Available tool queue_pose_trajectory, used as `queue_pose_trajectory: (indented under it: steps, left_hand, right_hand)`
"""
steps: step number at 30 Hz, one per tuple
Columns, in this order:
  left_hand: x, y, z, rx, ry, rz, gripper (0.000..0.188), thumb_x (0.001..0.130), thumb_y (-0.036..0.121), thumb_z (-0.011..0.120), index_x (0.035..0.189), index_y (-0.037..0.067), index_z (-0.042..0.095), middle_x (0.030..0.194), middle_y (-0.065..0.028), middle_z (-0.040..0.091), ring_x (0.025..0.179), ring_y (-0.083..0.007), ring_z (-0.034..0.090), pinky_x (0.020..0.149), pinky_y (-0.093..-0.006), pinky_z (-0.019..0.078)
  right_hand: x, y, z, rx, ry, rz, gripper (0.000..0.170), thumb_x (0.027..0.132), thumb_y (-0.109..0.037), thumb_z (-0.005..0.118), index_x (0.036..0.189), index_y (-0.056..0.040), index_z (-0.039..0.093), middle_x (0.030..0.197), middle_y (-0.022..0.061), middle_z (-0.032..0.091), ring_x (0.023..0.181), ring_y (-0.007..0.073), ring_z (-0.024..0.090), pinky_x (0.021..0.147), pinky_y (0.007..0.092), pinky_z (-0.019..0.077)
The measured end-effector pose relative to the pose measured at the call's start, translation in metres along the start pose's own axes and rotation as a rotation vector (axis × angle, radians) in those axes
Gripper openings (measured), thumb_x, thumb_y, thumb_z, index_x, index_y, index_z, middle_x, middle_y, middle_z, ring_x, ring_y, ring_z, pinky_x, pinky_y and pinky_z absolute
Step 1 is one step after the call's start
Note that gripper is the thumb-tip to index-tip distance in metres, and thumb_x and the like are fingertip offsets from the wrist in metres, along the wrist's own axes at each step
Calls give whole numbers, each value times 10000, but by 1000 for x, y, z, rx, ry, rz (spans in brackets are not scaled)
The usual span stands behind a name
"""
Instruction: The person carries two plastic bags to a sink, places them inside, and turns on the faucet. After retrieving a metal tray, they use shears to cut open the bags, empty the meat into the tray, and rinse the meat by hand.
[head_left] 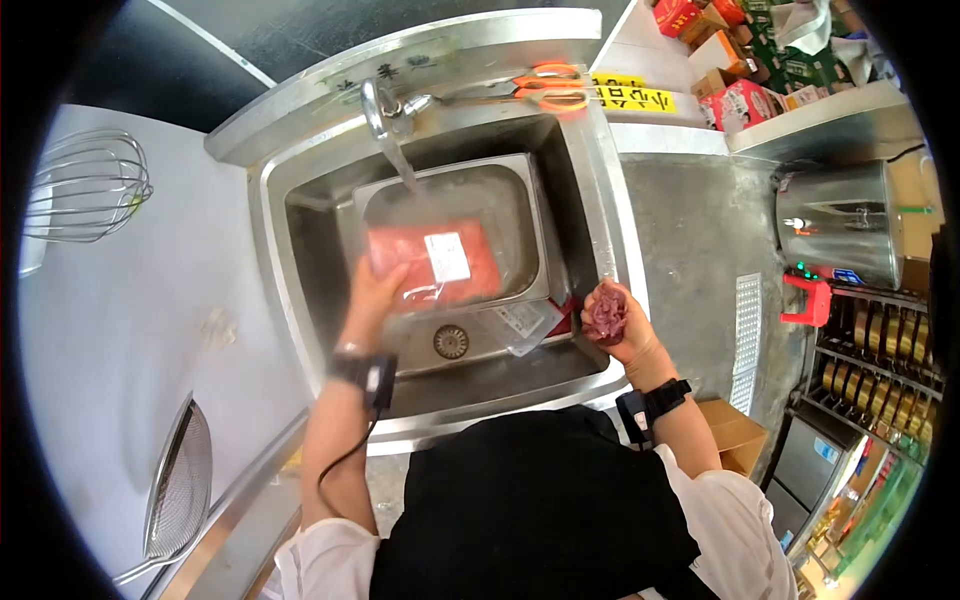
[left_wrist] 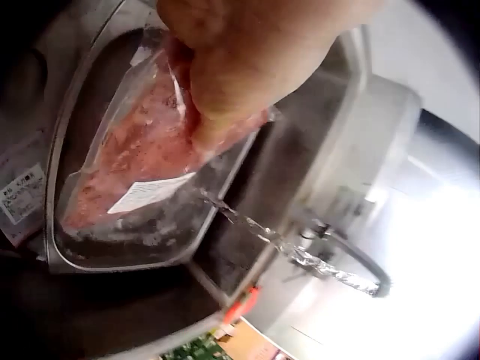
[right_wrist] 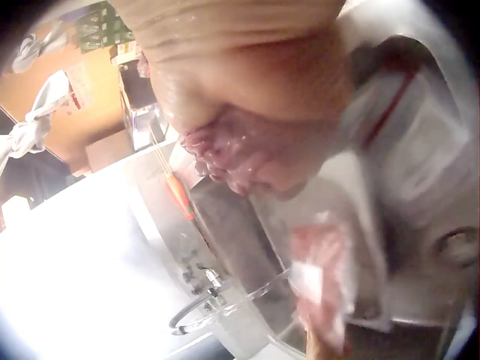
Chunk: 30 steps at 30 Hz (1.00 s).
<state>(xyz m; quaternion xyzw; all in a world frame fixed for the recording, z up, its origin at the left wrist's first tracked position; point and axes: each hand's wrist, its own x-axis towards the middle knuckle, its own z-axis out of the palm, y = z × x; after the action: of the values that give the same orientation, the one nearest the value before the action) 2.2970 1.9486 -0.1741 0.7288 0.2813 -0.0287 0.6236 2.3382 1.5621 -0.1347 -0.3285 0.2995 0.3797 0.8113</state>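
Observation:
My left hand [head_left: 372, 302] grips the near left edge of a clear plastic pack of pinkish-red meat [head_left: 473, 268] with a white label. The pack lies over a rectangular metal pan [head_left: 520, 172] of water inside the sink. In the left wrist view, the thumb presses down on the meat pack [left_wrist: 142, 142]. At the sink's right rim, my right hand [head_left: 640, 345] holds a wet clump of dark red raw meat [head_left: 606, 314]. The right wrist view shows this meat clump [right_wrist: 232, 154] bulging out of the curled hand.
Water runs from the faucet [head_left: 376, 110] into the pan. A labelled clear plastic bag [head_left: 524, 326] lies near the drain [head_left: 451, 342]. Orange-handled scissors [head_left: 555, 92] rest on the back rim. A strainer [head_left: 180, 480] and a whisk [head_left: 90, 185] are on the left counter.

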Motion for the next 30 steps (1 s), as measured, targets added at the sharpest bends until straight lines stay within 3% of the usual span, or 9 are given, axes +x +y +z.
queue_pose_trajectory:
  steps: [2, 4, 6, 10, 16, 18, 21, 24, 30]
  left_hand:
    - [18, -15, 11, -2, -42, -203, 637, 826, 176, 726, 1346, -5, 404, 1196, -136, 579, 1067, -209, 579, 911, -332, 467]
    - [14, -12, 8, 561, 135, 156, 721, 802, 162, 734, 1390, -6, 351, 1224, -188, 560, 1108, -291, 563, 932, -383, 455]
    - [-1, -7, -7, 886, 208, 381, 537, 764, 132, 732, 1248, 31, 522, 1168, -196, 587, 1055, -329, 579, 872, -409, 466]
    - [-42, -10, 22, 714, -304, 61, 173, 819, 118, 657, 984, 67, 663, 926, -138, 653, 904, -307, 630, 810, -412, 490]
    - [-57, -46, 133, 969, -799, 860, 419, 747, 89, 599, 1160, 24, 569, 1231, -171, 538, 1131, -329, 522, 939, -398, 452]
    - [-49, -42, 172, 1016, -878, 900, 386, 780, 119, 575, 1158, 42, 574, 1248, -145, 528, 1151, -308, 511, 943, -377, 452]
    - [-40, -66, 221, 905, -718, 1095, 423, 811, 170, 550, 1218, 57, 538, 1276, -118, 517, 1178, -324, 489, 977, -392, 431]
    - [-27, -70, 235, 1493, -715, 1337, 498, 834, 235, 527, 1296, 56, 476, 1272, -118, 524, 1193, -345, 475, 1000, -409, 409]
    - [-21, -96, 241, 1685, -1078, 1282, 545, 820, 216, 555, 1346, 153, 427, 1282, -82, 516, 1149, -310, 523, 1001, -453, 385]
  right_hand:
    - [2, -1, -1, -6, -14, -1, 284, 954, -357, 493, 806, -115, 506, 710, 40, 506, 619, 183, 488, 441, 278, 385]
    - [2, -1, -4, 35, -68, 21, 282, 957, -348, 490, 804, -112, 505, 710, 42, 506, 617, 188, 487, 442, 282, 385]
    - [1, 1, -6, 37, -84, -8, 285, 964, -330, 480, 804, -96, 505, 715, 55, 504, 626, 195, 485, 453, 288, 391]
    - [6, 5, -12, 113, -139, -54, 283, 965, -322, 474, 815, -84, 514, 722, 63, 491, 645, 194, 473, 473, 292, 394]
    - [3, 5, -13, 185, -241, -54, 279, 966, -330, 464, 824, -95, 510, 714, 43, 456, 640, 180, 452, 483, 282, 386]
    - [1, 4, -10, 196, -172, -51, 281, 968, -337, 457, 828, -98, 501, 712, 38, 441, 642, 178, 446, 483, 283, 378]
    - [-2, 7, -8, 158, -169, -71, 286, 972, -344, 445, 826, -102, 486, 712, 33, 423, 647, 176, 441, 485, 286, 367]
    - [6, 8, -17, 156, -213, -72, 289, 953, -361, 478, 800, -116, 486, 743, 44, 493, 657, 187, 486, 486, 288, 369]
    - [2, 6, -8, 146, -166, -83, 303, 982, -335, 426, 790, -104, 462, 704, 36, 406, 634, 176, 422, 499, 287, 361]
